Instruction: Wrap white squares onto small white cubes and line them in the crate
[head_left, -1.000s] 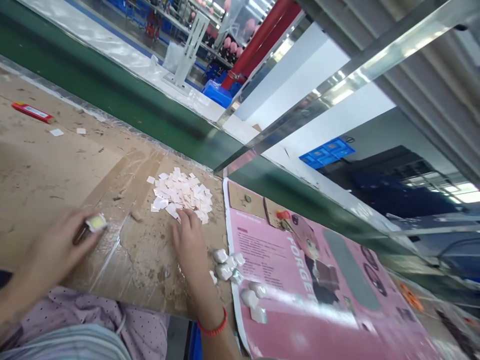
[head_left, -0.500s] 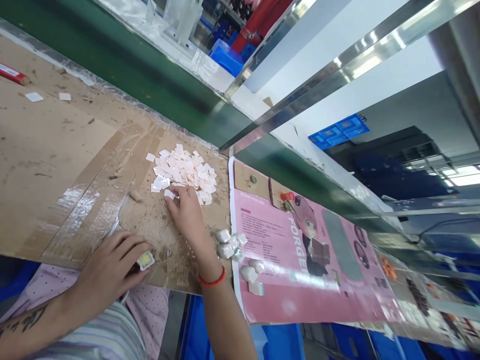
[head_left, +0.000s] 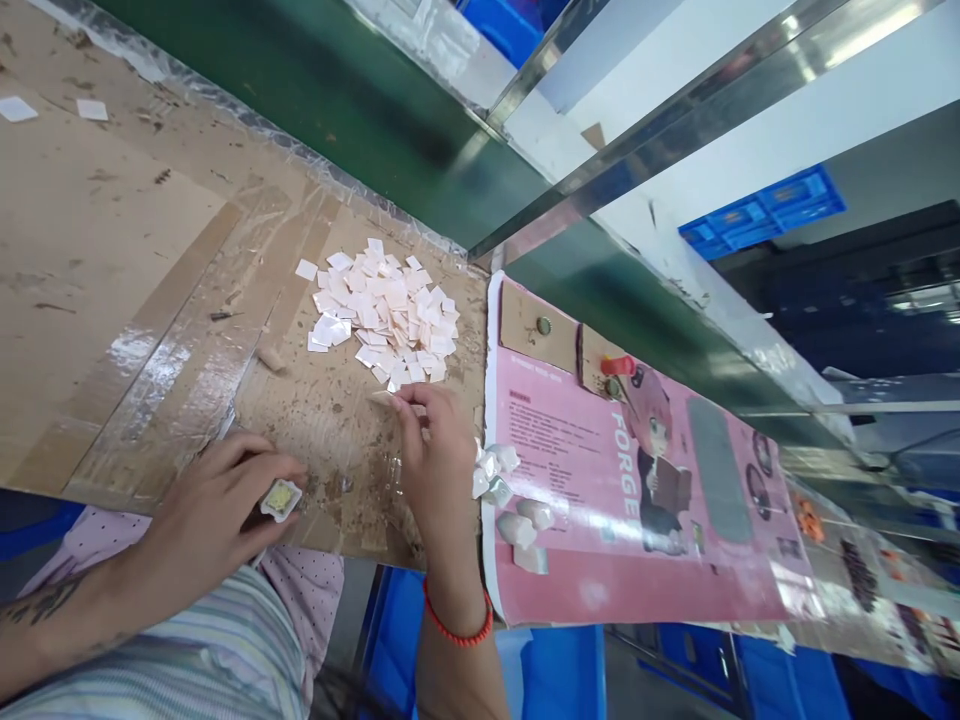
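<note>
My left hand [head_left: 214,505] rests at the cardboard's near edge, its thumb and fingers closed around a small white block with a yellowish face [head_left: 280,499]. Between the thumb and fingertips of my right hand [head_left: 441,465] is a small pale paper square [head_left: 381,398], seen nearly edge-on. Just beyond the right fingertips lies a loose pile of pale pink and white squares [head_left: 386,312]. Shiny white faceted pieces [head_left: 499,470] sit beside my right wrist, partly hidden by the hand. More such pieces [head_left: 529,540] lie on the pink mat.
Taped brown cardboard [head_left: 142,250] covers the worktop. To the right stretches a printed pink mat [head_left: 555,590], with cardboard pieces [head_left: 536,325] and a red item [head_left: 618,366] on it. A green strip [head_left: 300,100] and a metal post [head_left: 637,140] border the far side.
My right hand has drawn back from the pile toward the right, carrying a paper square. My left hand keeps its hold on the block. The view has shifted slightly.
</note>
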